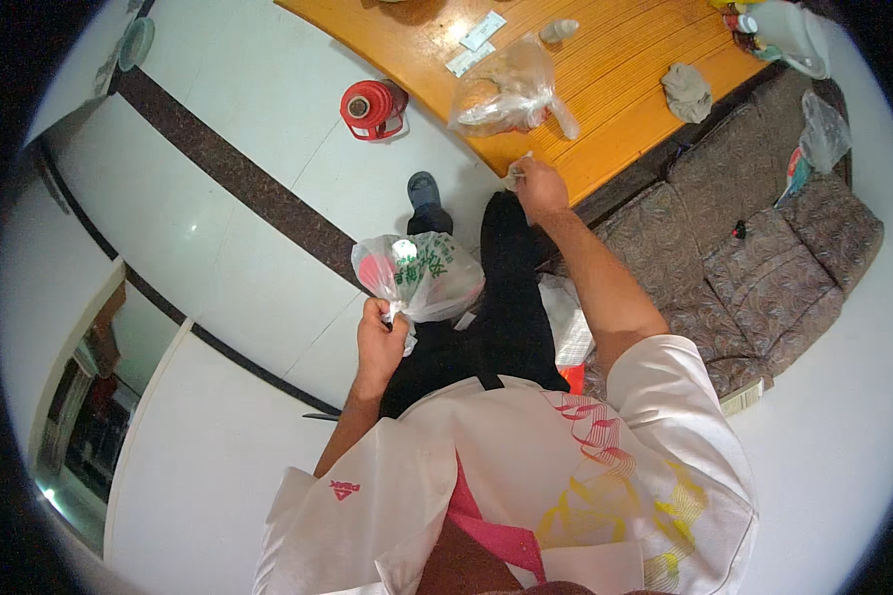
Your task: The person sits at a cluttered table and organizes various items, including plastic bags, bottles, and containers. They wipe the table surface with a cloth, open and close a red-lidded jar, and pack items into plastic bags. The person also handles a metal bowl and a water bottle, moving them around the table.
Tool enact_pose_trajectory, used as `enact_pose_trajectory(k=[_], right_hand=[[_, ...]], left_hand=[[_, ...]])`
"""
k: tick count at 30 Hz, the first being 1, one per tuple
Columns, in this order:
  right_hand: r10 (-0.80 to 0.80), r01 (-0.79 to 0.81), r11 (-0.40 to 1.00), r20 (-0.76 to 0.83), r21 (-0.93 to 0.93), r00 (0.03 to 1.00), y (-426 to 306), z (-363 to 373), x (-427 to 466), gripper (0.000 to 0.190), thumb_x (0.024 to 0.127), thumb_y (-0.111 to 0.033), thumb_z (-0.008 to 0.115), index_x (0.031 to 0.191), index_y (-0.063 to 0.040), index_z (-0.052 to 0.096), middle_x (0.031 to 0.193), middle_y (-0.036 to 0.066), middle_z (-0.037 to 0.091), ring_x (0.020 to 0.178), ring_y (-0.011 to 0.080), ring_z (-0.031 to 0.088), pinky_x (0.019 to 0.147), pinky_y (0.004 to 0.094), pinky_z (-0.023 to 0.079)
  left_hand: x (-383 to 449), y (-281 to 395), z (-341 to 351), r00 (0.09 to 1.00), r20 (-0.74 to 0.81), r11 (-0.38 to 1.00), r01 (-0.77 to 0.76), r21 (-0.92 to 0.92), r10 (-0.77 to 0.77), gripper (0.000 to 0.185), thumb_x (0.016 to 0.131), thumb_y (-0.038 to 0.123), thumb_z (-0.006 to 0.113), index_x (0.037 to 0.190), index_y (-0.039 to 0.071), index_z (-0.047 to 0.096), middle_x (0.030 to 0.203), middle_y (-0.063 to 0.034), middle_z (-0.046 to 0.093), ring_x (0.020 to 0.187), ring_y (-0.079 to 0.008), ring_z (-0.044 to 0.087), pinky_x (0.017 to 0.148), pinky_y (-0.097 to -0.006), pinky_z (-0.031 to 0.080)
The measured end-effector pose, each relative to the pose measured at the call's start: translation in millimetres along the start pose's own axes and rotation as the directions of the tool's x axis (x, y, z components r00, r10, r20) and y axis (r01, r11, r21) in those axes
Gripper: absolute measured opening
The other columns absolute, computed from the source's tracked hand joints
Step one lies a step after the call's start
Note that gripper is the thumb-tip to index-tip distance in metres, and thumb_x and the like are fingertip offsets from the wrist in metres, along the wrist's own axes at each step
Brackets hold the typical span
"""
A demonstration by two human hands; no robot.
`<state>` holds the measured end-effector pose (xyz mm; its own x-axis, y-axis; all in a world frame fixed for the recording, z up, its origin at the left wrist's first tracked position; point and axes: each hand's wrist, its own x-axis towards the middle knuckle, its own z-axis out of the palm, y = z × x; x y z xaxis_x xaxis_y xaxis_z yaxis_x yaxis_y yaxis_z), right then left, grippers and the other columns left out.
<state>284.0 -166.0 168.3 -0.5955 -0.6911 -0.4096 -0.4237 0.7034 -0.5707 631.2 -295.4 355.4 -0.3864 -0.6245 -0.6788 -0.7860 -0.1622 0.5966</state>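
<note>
My left hand point(382, 338) is closed around the twisted neck of a white translucent plastic bag point(439, 279). The bag bears green print and rests over my lap. Something red or pink shows through its left side; the rest of its contents is unclear. At the near corner of the wooden table point(610, 97), my right hand point(542, 192) pinches a small crumpled whitish piece point(513, 177), perhaps tissue or cloth. Just beyond that hand, a tied clear plastic bag point(510, 93) with orange-brown contents lies on the table.
A red thermos flask point(368, 108) stands on the floor left of the table. Two small white packets point(484, 31), a small pale bottle point(559, 30) and a crumpled grey-beige cloth point(687, 93) lie on the tabletop. A patterned sofa point(662, 268) extends to my right.
</note>
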Motion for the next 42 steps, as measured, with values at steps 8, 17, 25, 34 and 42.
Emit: enact_pose_trajectory(k=[8,17,25,34,42], right_hand=[[0.362,-0.364,0.915,-0.040,-0.173,0.931,18.0,-76.9,-1.4,0.033,0.094,-0.019,0.064,0.125,-0.009,0.065,0.109,0.020,0.074,0.103,0.0407,0.070,0.088,0.0502,0.055],[0.438,-0.391,0.897,-0.316,0.203,0.841,-59.3,-72.8,45.6,0.056,0.094,-0.032,0.071,0.136,0.000,0.057,0.110,0.022,0.073,0.096,0.0370,0.073,0.087,0.0438,0.056],[0.609,-0.524,0.466,0.171,0.713,0.774,-53.0,-47.5,105.4,0.046,0.092,-0.033,0.070,0.114,0.007,0.067,0.101,0.024,0.075,0.102,0.0376,0.072,0.092,0.0464,0.055],[0.539,-0.507,0.828,-0.092,0.238,0.837,-73.0,-95.3,91.6,0.036,0.093,-0.028,0.058,0.103,0.003,0.075,0.106,0.026,0.075,0.106,0.0396,0.072,0.092,0.0490,0.055],[0.606,-0.584,0.729,0.060,0.357,0.793,-21.6,-66.6,118.4,0.045,0.093,-0.035,0.064,0.119,0.002,0.071,0.113,0.028,0.073,0.107,0.0438,0.070,0.093,0.0496,0.055]], left_hand=[[13.3,20.9,-34.1,0.987,0.007,0.982,-0.158,0.109,0.158,0.019,0.089,0.008,0.068,0.099,0.002,0.053,0.084,-0.0186,0.065,0.075,-0.0333,0.067,0.067,-0.0436,0.052],[40.5,29.5,-87.8,0.994,-0.065,0.989,-0.083,0.119,0.091,0.022,0.089,0.011,0.070,0.098,0.002,0.053,0.082,-0.0172,0.065,0.072,-0.0299,0.066,0.067,-0.0432,0.052],[43.8,18.2,-106.3,0.987,-0.138,0.990,-0.067,0.127,0.085,0.019,0.089,0.011,0.069,0.094,0.003,0.053,0.075,-0.0111,0.061,0.064,-0.0195,0.058,0.061,-0.0376,0.048],[41.5,35.2,-79.0,0.995,-0.087,0.997,-0.053,0.049,0.057,0.018,0.088,0.010,0.069,0.095,0.002,0.055,0.078,-0.0119,0.061,0.069,-0.0206,0.059,0.065,-0.0378,0.049],[54.1,47.4,-82.9,0.989,-0.005,0.972,-0.143,0.187,0.146,0.015,0.093,0.010,0.066,0.097,0.005,0.052,0.073,-0.0093,0.061,0.056,-0.0170,0.061,0.054,-0.0353,0.051]])
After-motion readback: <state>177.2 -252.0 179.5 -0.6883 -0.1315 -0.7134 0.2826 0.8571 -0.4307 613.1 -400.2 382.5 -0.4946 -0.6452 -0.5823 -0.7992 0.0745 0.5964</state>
